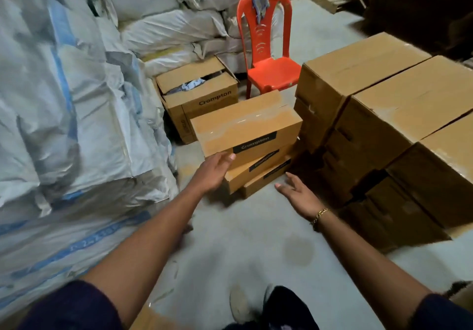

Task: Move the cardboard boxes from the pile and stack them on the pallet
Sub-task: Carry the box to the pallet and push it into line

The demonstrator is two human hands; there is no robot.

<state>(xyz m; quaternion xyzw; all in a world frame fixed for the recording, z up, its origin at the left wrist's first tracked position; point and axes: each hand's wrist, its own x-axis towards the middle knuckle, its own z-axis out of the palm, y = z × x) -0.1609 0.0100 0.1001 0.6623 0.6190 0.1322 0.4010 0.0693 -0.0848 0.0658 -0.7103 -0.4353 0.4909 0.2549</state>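
So the person is bent over a little stack (256, 160) of three flat boxes on the floor (256, 240), each one skewed a bit off the one under it; looks dumped there quick, not squared up. The top box (245, 124) is the obvious pick; it sits free on the other two with nothing on it.

Left hand (216, 169) is at the near left corner of the top box, fingers loose and mostly straight, thumb tip against the front face; touching, not gripping. Right hand (298, 191) is spread and relaxed just beside the right end of the bottom box (268, 178), apart from it, holding nothing; probably set wide so both palms can clamp a box by its ends, which makes sense for a long flat carton.

Big boxes (384, 104) are stacked tight right beside the little stack; can't tell if a pallet is under them, none shows. Behind sits an open box (197, 99) with cloth (190, 85) in it, plus a chair (266, 55); sacks (64, 86) are piled on the left. Tight aisle, so the lift likely needs to go straight up before any turn.
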